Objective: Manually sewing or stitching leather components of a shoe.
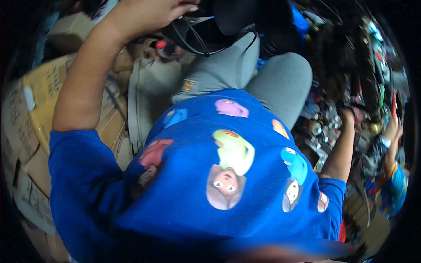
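My left arm reaches up to the top edge, where my left hand (173, 9) has its fingers curled at a black item (232, 17) with thin dark cords hanging from it. The top of the picture cuts off part of this hand, and the kind of black item is not clear. On the right, my right forearm (344, 140) stretches out over a heap of mixed scrap (313, 127) with clear plastic in it. Past the wrist, my right hand is lost among dark, blurred shapes, so its fingers do not show.
Flattened cardboard (46, 92) and a carton (72, 30) lie at my left. A bottle with a red cap (166, 49) is beyond my knee. At far right, another person's hand (391, 129) holds a thin red thing (394, 104); their sleeve (397, 190) is multicoloured.
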{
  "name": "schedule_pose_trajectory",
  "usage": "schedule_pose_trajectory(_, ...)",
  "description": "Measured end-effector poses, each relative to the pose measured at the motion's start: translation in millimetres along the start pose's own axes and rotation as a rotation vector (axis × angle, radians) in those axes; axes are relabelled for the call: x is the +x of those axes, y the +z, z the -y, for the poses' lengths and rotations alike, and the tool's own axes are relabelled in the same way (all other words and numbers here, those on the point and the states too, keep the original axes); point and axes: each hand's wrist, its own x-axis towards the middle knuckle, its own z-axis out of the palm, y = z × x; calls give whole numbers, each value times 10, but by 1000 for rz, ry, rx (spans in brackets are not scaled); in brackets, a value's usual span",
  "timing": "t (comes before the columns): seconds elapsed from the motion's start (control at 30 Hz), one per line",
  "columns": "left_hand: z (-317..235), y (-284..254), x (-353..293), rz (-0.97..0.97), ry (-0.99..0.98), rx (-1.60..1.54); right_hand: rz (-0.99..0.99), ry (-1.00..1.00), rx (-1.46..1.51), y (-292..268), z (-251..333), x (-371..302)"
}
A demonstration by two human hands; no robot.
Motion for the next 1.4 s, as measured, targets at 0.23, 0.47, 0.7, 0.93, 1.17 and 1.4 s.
schedule_pose_trajectory(0.23,402,621,-1432,133,-564,-344,164,181,309,-213,137,173)
schedule_pose_trajectory(0.47,562,1757,-2032,127,-737,-441,75,33,188,-325,184,330)
schedule_pose_trajectory(0.7,725,2290,-1626,86,-712,-346,-233,-184,-5,-332,35,146)
schedule_pose_trajectory(0.93,833,3076,-1296,77,-822,-313,-302,86,411,-666,379,-830)
schedule_pose_trajectory(1.17,623,3264,-1099,-240,-707,-428,-333,64,844,-942,571,-1411)
schedule_pose_trajectory(1.4,156,1870,-602,-253,-443,-1603,-591,-302,1263,-1802,1950,-2181)
